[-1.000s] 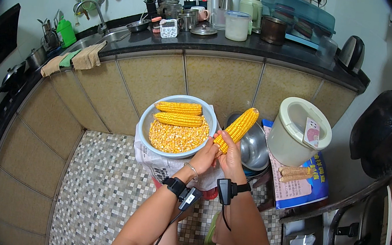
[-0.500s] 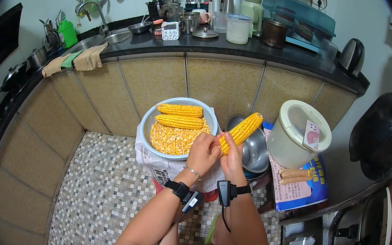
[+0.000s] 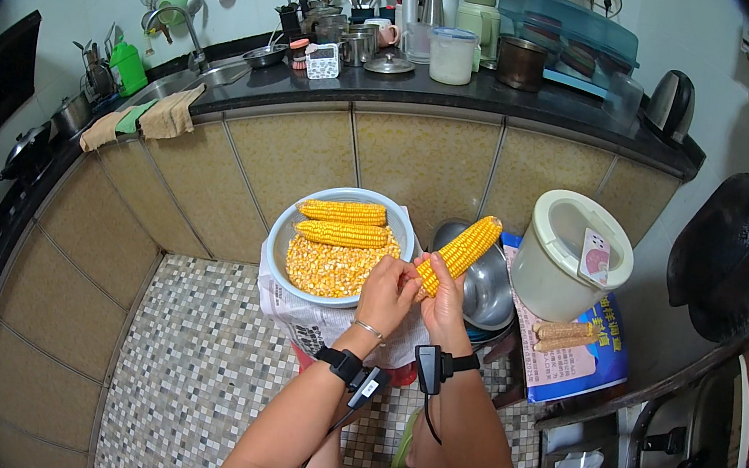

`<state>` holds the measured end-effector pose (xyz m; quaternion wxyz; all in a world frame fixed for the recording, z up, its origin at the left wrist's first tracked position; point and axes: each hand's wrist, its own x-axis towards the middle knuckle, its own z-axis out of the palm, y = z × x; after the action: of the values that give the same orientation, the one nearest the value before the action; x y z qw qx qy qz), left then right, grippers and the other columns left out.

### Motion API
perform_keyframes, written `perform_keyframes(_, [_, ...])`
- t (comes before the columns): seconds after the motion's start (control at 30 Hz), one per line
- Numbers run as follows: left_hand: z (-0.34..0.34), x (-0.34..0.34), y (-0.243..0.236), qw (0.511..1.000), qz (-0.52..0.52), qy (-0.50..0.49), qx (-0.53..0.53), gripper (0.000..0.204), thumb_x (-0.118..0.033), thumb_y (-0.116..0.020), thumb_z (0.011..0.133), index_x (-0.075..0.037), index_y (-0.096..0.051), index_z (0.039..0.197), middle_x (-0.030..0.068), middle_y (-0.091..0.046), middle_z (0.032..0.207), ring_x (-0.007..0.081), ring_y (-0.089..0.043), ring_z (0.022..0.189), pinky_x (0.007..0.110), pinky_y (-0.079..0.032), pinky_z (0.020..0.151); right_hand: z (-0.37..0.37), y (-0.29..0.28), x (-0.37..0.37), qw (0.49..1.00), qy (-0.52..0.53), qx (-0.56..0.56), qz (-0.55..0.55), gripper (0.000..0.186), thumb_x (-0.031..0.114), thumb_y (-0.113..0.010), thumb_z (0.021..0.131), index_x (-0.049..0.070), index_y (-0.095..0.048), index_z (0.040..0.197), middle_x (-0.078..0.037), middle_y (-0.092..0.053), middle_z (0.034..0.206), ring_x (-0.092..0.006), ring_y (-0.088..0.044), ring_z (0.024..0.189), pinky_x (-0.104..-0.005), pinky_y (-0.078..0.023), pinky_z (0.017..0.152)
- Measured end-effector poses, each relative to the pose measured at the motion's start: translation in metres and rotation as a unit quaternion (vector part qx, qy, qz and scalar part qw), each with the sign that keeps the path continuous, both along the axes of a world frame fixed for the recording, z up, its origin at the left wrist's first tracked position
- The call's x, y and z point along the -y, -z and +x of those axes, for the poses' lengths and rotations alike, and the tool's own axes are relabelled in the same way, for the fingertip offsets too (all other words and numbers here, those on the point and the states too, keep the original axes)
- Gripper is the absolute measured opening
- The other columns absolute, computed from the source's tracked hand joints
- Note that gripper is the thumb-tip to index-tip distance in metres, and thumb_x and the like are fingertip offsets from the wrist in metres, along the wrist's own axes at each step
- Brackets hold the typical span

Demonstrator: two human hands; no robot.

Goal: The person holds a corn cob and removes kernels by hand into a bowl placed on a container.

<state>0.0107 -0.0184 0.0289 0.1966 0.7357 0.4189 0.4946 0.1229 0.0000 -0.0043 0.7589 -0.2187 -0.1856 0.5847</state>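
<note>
An ear of yellow corn (image 3: 466, 248) tilts up to the right, its lower end wrapped by my right hand (image 3: 444, 309). My left hand (image 3: 385, 293) is closed, its fingers and thumb pressed against that same lower end; the exact contact spot is partly hidden by the fingers. Just left of my hands, a pale blue basin (image 3: 273, 256) holds loose corn kernels (image 3: 331, 268). Two more ears, a rear corn ear (image 3: 344, 211) and a front corn ear (image 3: 342, 233), lie across the kernels.
A metal bowl (image 3: 485, 293) sits behind my right hand. Farther right stands a lidded cream bucket (image 3: 550, 268), with stripped cobs (image 3: 563, 335) on a blue-and-pink sheet (image 3: 566, 368). Printed cloth (image 3: 291, 313) lies under the basin. Behind runs a dark counter (image 3: 470, 101) with kitchenware.
Both hands and the held corn stay almost in place, with only slight finger movement at its lower end. The view has shifted very slightly.
</note>
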Motion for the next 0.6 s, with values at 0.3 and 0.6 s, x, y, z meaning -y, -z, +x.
perform_keyframes(0.3, [-0.002, -0.015, 0.024, 0.989, -0.100, 0.009, 0.110, 0.011, -0.010, -0.065, 0.083, -0.001, -0.059, 0.083, 0.0055, -0.057, 0.074, 0.0139, -0.055, 0.064, 0.027, -0.046, 0.060, 0.002, 0.001, 0.000, 1.000, -0.008, 0.008, 0.000, 0.036, 0.004, -0.064, 0.084, 0.009, -0.039, 0.110, -0.007, -0.057, 0.092, -0.0190, -0.060, 0.082, -0.0326, -0.052, 0.073])
perform_keyframes(0.6, [-0.053, -0.040, 0.031, 0.986, -0.056, -0.150, 0.049, 0.018, -0.015, -0.070, 0.078, -0.001, -0.060, 0.075, 0.0084, -0.057, 0.073, 0.0169, -0.057, 0.064, 0.028, -0.047, 0.061, 0.008, 0.004, -0.003, 0.995, -0.034, -0.088, -0.032, 0.058, 0.058, -0.045, 0.089, 0.004, -0.047, 0.109, -0.014, -0.058, 0.092, -0.0263, -0.059, 0.081, -0.0429, -0.051, 0.076])
